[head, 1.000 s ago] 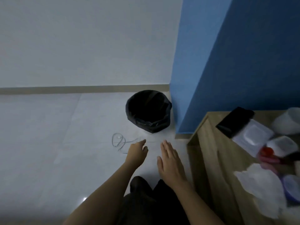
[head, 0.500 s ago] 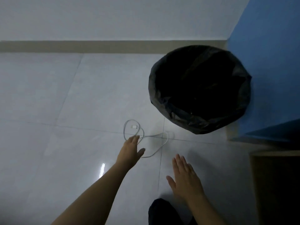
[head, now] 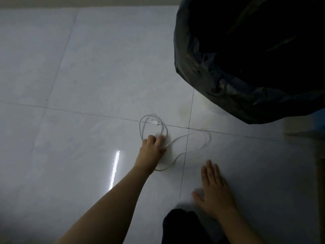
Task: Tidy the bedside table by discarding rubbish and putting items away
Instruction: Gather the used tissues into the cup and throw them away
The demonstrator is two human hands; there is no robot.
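A white charging cable (head: 198, 148) lies in loose loops on the pale tiled floor, its connector end (head: 154, 122) inside the far loop. My left hand (head: 150, 150) reaches down onto it, and the fingertips curl over the spot where the loops cross. Nearer to me, my right hand (head: 214, 191) is spread flat with straight fingers just above the floor and holds nothing. A bin with a black liner (head: 202, 71) stands at the upper right, close to the cable.
Glossy floor tiles (head: 88, 67) stretch to the left and far side. A skirting board runs along the top edge. A blue wall base and a wooden furniture edge (head: 320, 173) sit at the right. My dark-clothed knee (head: 179, 226) is at the bottom.
The view has dropped closer to the floor and bin. My left hand moved forward from just short of the cable onto its loops, and its fingers curled. My right hand stayed flat.
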